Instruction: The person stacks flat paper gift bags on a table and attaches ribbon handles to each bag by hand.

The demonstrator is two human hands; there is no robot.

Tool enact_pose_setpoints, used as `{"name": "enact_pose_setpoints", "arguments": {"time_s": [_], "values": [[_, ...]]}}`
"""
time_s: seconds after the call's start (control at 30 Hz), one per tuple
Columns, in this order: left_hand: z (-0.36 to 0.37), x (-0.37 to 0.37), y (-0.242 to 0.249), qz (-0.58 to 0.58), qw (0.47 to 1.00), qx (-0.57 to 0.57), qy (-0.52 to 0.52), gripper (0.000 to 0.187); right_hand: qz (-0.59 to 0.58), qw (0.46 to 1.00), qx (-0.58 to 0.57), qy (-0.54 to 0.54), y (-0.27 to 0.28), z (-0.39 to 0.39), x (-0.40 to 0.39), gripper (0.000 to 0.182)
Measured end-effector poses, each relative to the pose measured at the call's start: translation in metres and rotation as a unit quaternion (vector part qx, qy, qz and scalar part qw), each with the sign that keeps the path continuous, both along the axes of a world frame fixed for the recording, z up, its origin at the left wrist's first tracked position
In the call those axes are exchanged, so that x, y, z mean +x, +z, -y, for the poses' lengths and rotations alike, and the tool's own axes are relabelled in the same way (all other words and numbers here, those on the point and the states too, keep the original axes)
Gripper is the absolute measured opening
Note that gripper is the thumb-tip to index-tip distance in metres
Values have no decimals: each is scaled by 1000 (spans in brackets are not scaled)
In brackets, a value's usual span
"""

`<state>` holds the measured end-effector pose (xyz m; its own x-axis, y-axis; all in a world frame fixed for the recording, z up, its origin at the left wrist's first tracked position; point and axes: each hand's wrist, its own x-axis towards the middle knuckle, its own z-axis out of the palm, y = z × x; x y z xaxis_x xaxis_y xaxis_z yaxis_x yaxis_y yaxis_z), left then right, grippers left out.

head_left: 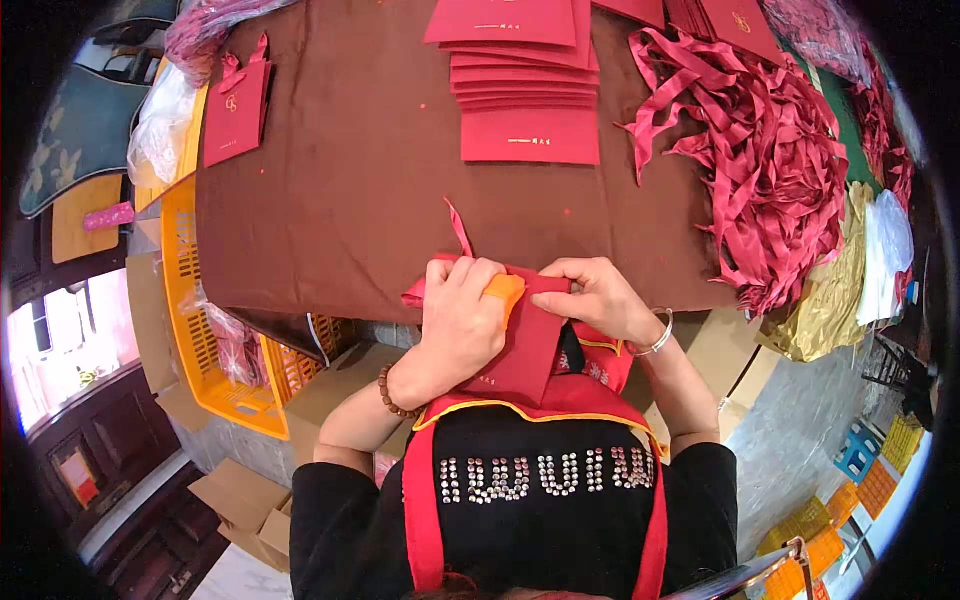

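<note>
My left hand (462, 312) is closed at the upper left of a small red paper bag (515, 350), near the table's front edge. A red ribbon (458, 228) sticks up beyond its knuckles. Something orange (507, 291) shows by its fingers; what it is I cannot make out. With thumb and bent fingers, my right hand (598, 296) pinches the bag's upper right edge. The bag's lower part rests against a red apron (560, 420) with yellow trim. A stack of flat red bags (530, 135) lies beyond the hands.
A large heap of red ribbons (770, 170) covers the table's right side. One bag with a ribbon handle (238, 110) lies at the far left. Brown cloth (330, 180) covers the table. A yellow crate (185, 330) and cardboard boxes (240, 505) are on the left.
</note>
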<state>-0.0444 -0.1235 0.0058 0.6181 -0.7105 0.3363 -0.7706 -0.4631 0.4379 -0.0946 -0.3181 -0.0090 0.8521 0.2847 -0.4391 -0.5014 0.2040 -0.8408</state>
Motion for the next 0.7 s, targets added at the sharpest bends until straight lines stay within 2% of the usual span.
{"name": "enact_pose_setpoints", "arguments": {"time_s": [0.17,0.3,0.37,0.57,0.7], "values": [[2,-2,-1,15,999,36,0,24,21,995,-87,34,1,3,-1,25],[6,-5,1,29,998,58,1,23,45,995,-92,12,5,0,-1,25],[8,-5,0,37,997,68,-9,23,73,983,-168,21,4,1,0,23],[18,-13,-11,76,995,67,6,25,140,968,-209,26,-4,4,-1,23],[17,-9,-9,67,997,21,18,29,64,980,-187,21,6,9,3,25]]}}
